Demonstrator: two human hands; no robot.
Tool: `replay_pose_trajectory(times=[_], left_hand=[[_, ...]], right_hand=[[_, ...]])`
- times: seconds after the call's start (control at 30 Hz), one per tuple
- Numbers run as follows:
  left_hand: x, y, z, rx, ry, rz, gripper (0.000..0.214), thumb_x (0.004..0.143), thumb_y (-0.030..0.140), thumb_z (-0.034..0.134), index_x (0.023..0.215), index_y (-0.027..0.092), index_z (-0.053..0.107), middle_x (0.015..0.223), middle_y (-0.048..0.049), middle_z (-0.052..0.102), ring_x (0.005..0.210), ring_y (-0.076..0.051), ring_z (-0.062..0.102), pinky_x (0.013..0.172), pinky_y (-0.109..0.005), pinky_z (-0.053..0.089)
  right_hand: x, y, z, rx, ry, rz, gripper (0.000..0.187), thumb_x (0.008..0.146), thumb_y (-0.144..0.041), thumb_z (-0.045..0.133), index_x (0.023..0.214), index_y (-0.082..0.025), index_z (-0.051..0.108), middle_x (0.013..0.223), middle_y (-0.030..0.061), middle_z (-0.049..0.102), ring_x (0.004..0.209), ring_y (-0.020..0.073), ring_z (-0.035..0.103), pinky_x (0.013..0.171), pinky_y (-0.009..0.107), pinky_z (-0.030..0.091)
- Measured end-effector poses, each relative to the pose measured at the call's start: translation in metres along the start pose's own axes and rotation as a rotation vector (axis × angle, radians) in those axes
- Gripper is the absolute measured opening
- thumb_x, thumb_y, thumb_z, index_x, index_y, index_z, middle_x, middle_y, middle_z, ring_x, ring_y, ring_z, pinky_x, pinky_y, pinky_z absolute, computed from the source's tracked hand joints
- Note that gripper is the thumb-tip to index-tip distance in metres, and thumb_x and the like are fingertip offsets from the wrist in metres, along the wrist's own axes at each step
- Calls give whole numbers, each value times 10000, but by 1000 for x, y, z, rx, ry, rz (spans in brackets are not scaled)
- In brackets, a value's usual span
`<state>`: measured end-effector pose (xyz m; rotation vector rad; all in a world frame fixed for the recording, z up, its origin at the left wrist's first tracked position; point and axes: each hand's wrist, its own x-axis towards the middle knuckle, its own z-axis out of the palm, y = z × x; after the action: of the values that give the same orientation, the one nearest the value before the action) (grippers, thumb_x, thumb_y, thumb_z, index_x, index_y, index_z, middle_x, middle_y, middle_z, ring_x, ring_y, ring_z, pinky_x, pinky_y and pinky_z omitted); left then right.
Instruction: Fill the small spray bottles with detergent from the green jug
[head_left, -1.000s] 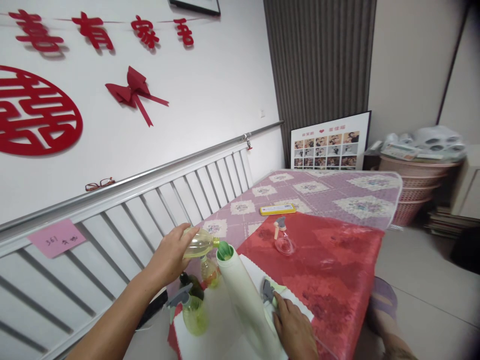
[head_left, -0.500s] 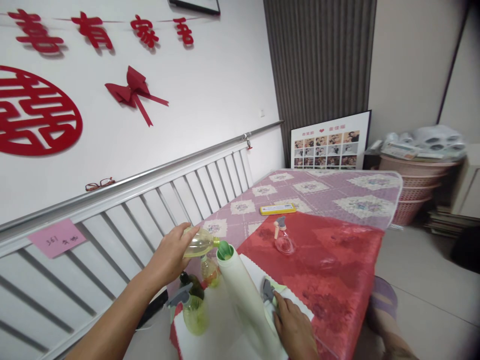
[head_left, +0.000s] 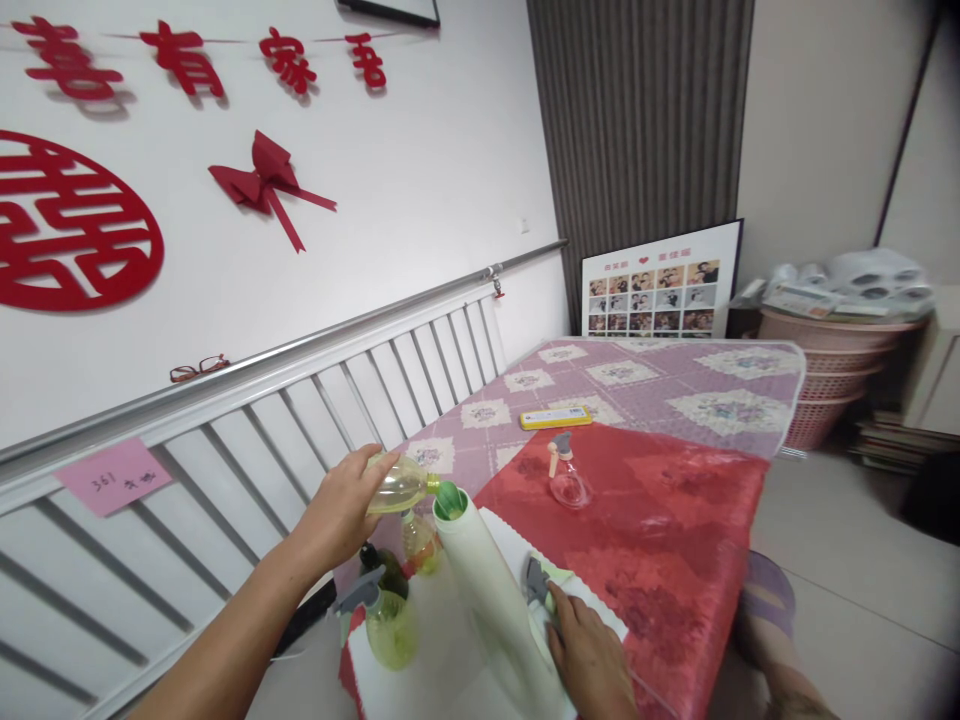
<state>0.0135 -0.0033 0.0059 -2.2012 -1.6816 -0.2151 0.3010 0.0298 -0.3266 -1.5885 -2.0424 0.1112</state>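
My left hand (head_left: 341, 512) is wrapped round a clear plastic bottle (head_left: 397, 490) of yellowish liquid, tipped sideways with its neck at the green funnel (head_left: 448, 499). The funnel sits in the top of a tall pale green bottle (head_left: 487, 600). My right hand (head_left: 589, 660) is closed low on that pale bottle, beside a grey spray head (head_left: 534, 583) on a white cloth (head_left: 525, 560). A yellow-green spray bottle (head_left: 386, 620) and a small bottle (head_left: 418, 543) stand below my left hand.
The table (head_left: 675, 520) carries a red cloth near me and a purple patterned cloth further off. On it lie a clear spray bottle (head_left: 568, 480) and a yellow box (head_left: 556, 417). A white slatted rail (head_left: 315, 390) runs along the left. Pink baskets (head_left: 829, 380) stand at the right.
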Motion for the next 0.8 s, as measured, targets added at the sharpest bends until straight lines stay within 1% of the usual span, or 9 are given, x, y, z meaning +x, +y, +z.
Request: replay_pose_trajectory(times=[0.17, 0.4, 0.6, 0.8], left_hand=[[0, -3, 3, 8, 3, 14, 702, 768, 123, 557, 1415, 276, 331, 1431, -130, 389, 1275, -321, 441, 1011, -498, 433], [0, -1, 1, 19, -9, -1, 695, 778, 124, 564, 1417, 264, 330, 1431, -135, 388, 1275, -318, 438, 1016, -491, 429], [0, 1, -1, 27, -14, 3, 699, 775, 117, 568, 1415, 262, 328, 1423, -133, 389, 1270, -318, 438, 1015, -491, 428], [0, 1, -1, 27, -13, 0, 712, 764, 94, 564, 1416, 261, 332, 1426, -137, 388, 1275, -316, 436, 1021, -482, 424]], right_hand=[[-1, 2, 3, 7, 54, -18, 411, 875, -192, 488, 1284, -196, 517, 1014, 81, 677, 906, 227, 633, 749, 319, 448], [1, 1, 3, -23, 33, -23, 414, 881, -181, 479, 1294, -160, 510, 1011, 90, 673, 897, 235, 632, 741, 330, 456], [0, 2, 3, -9, 54, -32, 426, 868, -175, 492, 1294, -177, 507, 1020, 83, 674, 903, 231, 635, 749, 325, 453], [-1, 2, 3, -10, 35, -19, 426, 868, -184, 503, 1294, -188, 510, 1026, 80, 674, 912, 231, 634, 758, 328, 448]])
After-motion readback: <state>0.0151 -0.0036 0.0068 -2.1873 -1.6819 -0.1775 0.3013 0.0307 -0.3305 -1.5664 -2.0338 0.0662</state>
